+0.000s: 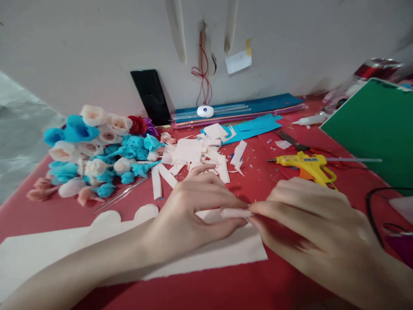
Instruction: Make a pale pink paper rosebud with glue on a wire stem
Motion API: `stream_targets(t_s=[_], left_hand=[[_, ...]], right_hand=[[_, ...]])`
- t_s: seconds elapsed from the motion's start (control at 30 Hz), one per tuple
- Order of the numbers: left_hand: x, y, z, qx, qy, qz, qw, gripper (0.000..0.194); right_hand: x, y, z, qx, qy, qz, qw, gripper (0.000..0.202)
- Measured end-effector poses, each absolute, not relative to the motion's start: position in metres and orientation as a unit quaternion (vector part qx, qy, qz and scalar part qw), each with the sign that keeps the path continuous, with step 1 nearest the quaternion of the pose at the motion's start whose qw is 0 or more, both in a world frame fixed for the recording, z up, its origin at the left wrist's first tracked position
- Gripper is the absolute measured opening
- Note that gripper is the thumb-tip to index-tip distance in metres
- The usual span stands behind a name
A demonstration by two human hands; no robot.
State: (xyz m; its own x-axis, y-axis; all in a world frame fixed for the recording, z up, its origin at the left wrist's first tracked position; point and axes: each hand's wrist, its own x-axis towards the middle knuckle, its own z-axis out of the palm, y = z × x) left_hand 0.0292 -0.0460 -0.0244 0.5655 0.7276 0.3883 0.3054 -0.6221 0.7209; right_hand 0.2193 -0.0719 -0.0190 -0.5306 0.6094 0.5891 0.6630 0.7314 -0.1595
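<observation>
A small pale piece [235, 212], apparently rolled or folded crepe paper, is held between my two hands over the red table. My left hand [196, 211] pinches it with thumb and fingertips. At its right end, the thumb and forefinger of my right hand [309, 219] close on it. Underneath lies a long white crepe paper sheet [232, 254], partly hidden by my left forearm. Two rounded white paper petals [146, 212] stick out along its far edge. Beyond my left hand are white paper scraps [189, 150] and strips.
Blue, white and pink paper flowers [97, 150] are heaped at the left. A yellow glue gun [306, 163] lies beyond my right hand, near pliers [290, 140]. A green board [374, 133] leans at the right. A black phone [150, 97] stands against the wall.
</observation>
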Motion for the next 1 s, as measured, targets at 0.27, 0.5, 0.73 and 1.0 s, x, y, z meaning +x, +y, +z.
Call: stream_targets(t_s=[0.27, 0.5, 0.73, 1.0], left_hand=[[0.029, -0.047, -0.028, 0.803, 0.318, 0.386, 0.323, 0.011], [0.030, -0.046, -0.029, 0.770, 0.351, 0.393, 0.361, 0.010], [0.031, -0.048, -0.031, 0.776, 0.352, 0.405, 0.332, 0.006], [0.031, -0.048, -0.034, 0.817, 0.329, 0.402, 0.250, 0.003]], right_hand=[[0.221, -0.073, -0.015, -0.382, -0.859, -0.058, 0.337, 0.008], [0.223, -0.075, -0.015, -0.349, -0.885, -0.037, 0.306, 0.010], [0.219, -0.074, -0.021, -0.360, -0.874, -0.045, 0.323, 0.007], [0.216, -0.075, -0.026, -0.375, -0.867, -0.074, 0.318, 0.009]])
